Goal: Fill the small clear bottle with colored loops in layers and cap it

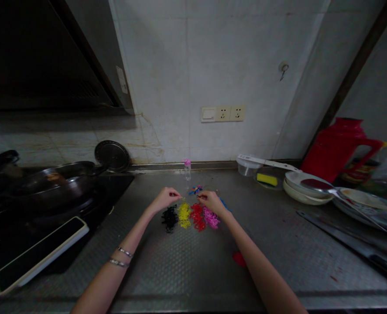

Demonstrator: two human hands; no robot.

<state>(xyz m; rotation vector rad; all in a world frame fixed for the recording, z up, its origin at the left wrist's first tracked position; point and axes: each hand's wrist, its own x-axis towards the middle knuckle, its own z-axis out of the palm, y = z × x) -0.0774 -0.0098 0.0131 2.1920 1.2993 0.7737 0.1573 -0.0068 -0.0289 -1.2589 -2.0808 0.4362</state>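
Facing a tiled wall [157, 65], hands [163, 199] [210, 201] pinch tiny bits [183, 198] over the metal counter [180, 270].

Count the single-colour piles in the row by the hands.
5 show, left to right: black pile, yellow pile, red pile, pink pile, and blue pile, partly hidden by the right hand; others may be hidden.

The first pile [170, 219] from the left was solid black; the second pile [184, 215] was yellow, the third pile [198, 217] red and the fourth pile [211, 218] pink. The small heap [196, 190] behind them was multicoloured, including blue and orange. The clear bottle [187, 171] carried a pink cap [187, 162]. The counter [180, 270] was grey with a repeating dotted pattern. The flask [333, 148] was red, the sponge [267, 179] yellow, the socket panel [223, 114] cream, and the bracelets [118, 262] silver.
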